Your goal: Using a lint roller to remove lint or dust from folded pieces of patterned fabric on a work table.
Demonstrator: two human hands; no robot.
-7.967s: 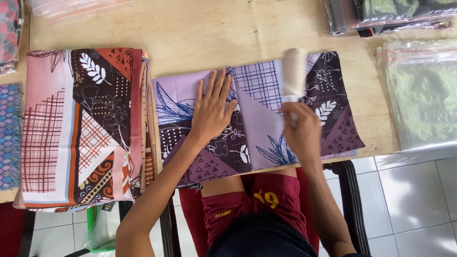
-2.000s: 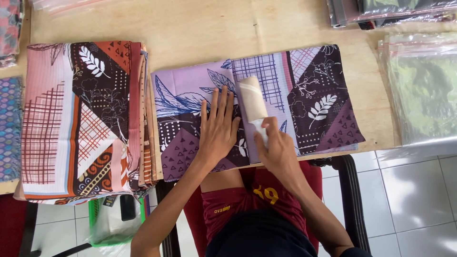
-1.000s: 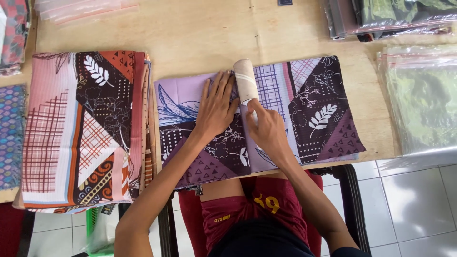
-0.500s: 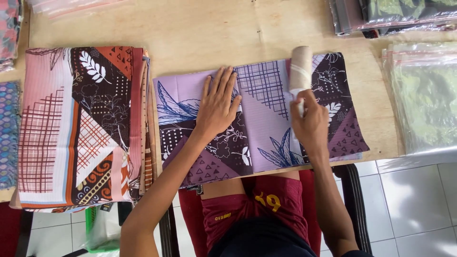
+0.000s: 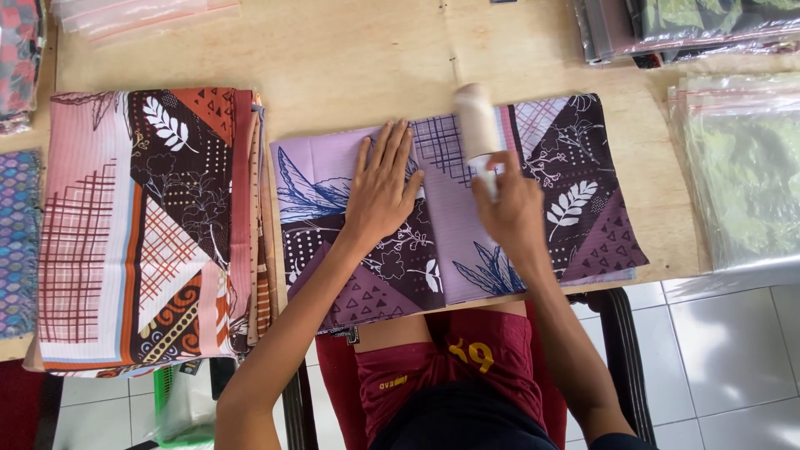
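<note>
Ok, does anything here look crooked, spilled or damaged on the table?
Nothing stands out. The purple patterned cloth lies flat under the left hand, the right hand holds a white roller on it, and the pink folded stack sits neatly beside.

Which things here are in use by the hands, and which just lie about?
In use: left hand flat on purple folded cloth; right hand holding white roller.

Lying about: pink patterned cloth stack; clear plastic bags; wooden table.
</note>
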